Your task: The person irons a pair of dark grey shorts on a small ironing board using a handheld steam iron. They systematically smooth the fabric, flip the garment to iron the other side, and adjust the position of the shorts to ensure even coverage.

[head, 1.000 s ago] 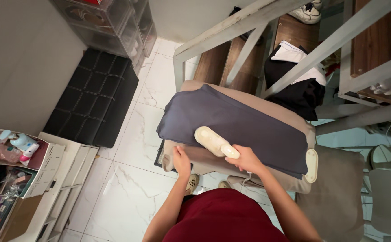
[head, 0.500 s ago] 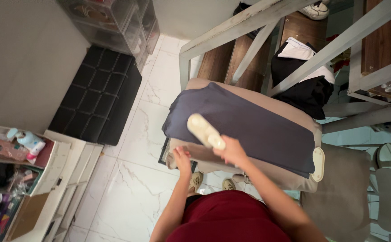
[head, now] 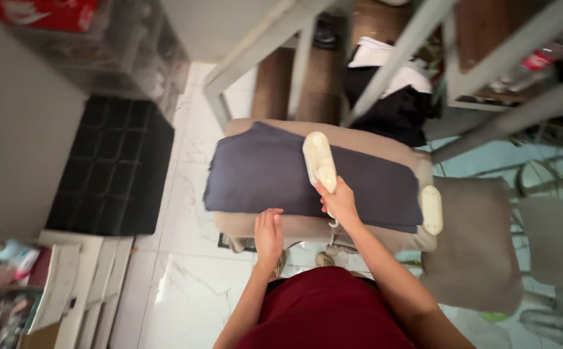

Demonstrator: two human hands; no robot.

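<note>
Cream iron (head: 319, 160) swung upright since before | right hand (head: 339, 201) grip clenched on it | left hand (head: 268, 234) seemingly flat on navy cloth (head: 262, 171)

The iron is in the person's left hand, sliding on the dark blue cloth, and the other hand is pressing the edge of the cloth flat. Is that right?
Not quite. The head view shows the cream-coloured iron in the right hand, not the left. The rest holds: it sits on the dark blue cloth spread over the beige ironing board, and the left hand rests at the cloth's near edge.
</note>
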